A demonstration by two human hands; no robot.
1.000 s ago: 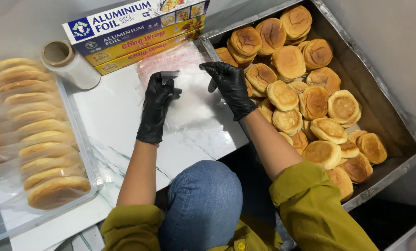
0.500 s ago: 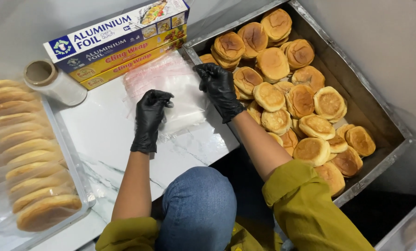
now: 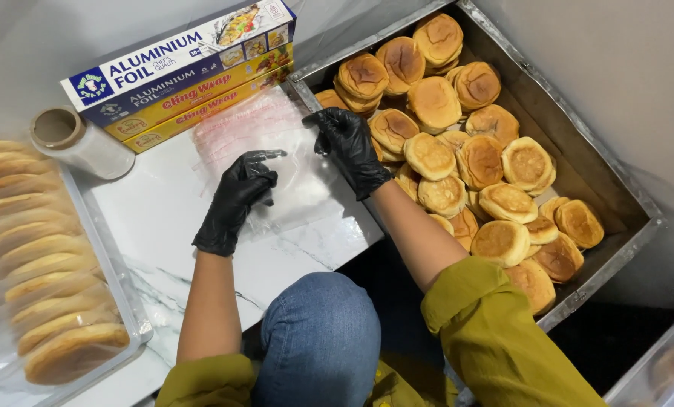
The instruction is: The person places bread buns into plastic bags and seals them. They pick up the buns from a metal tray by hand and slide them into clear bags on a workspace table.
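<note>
I saw a metal tray point(image 3: 616, 188) of buns point(image 3: 458, 143) right of a white marble board point(image 3: 171, 234), where a clear plastic bag point(image 3: 277, 173) lay, my gloved left hand point(image 3: 239, 197) and right hand point(image 3: 346, 147) each pinching its edge.

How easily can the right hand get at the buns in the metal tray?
Probably easily: the right hand holds a clear plastic bag right beside the tray, and the nearest buns lie uncovered.
</note>
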